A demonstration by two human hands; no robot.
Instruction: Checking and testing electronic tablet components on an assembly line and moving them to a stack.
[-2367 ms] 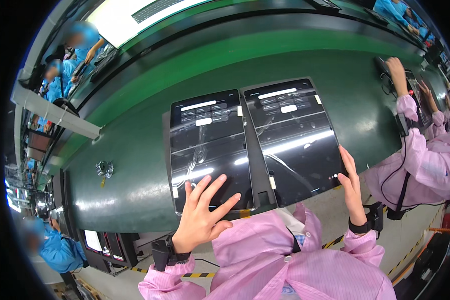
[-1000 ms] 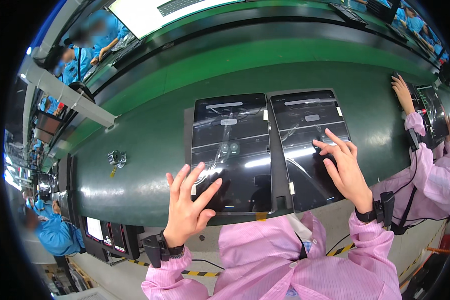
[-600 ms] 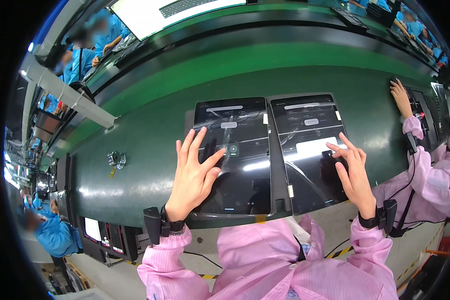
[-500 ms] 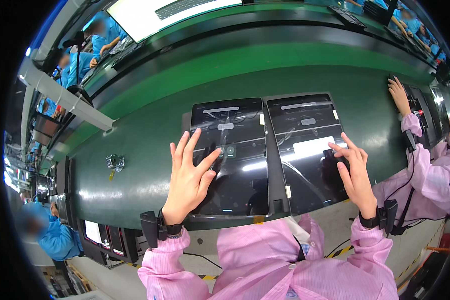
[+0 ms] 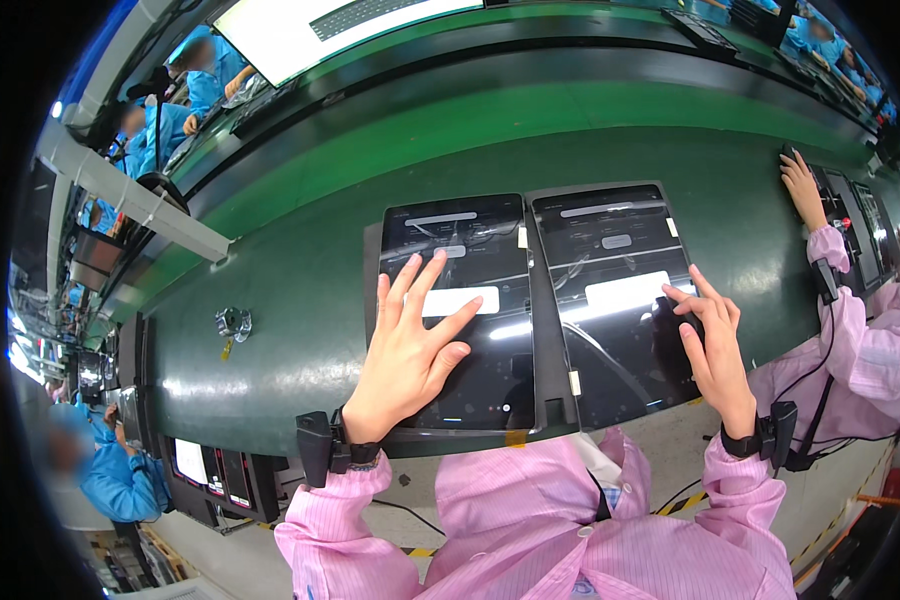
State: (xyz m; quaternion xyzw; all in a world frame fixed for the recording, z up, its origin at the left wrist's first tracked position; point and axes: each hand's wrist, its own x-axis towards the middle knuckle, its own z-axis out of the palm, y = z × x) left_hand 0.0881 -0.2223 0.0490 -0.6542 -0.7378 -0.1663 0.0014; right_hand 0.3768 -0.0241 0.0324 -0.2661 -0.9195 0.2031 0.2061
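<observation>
Left hand (image 5: 402, 362): my fingers are standing wide apart over the left tablet (image 5: 497, 360), gripping nothing; touching or not, I cannot tell.
Right hand (image 5: 720, 355): my half-bent fingers are hanging over the right side of the right tablet (image 5: 607, 345), gripping nothing.
Tablets: both are lying side by side along the near edge of the table (image 5: 270, 400).
Far side: a white screen (image 5: 275, 40) is glowing.

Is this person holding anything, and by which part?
Nothing is held: the left grip is open over the left black rectangular tablet, the right grip likewise over the right black rectangular tablet.
</observation>
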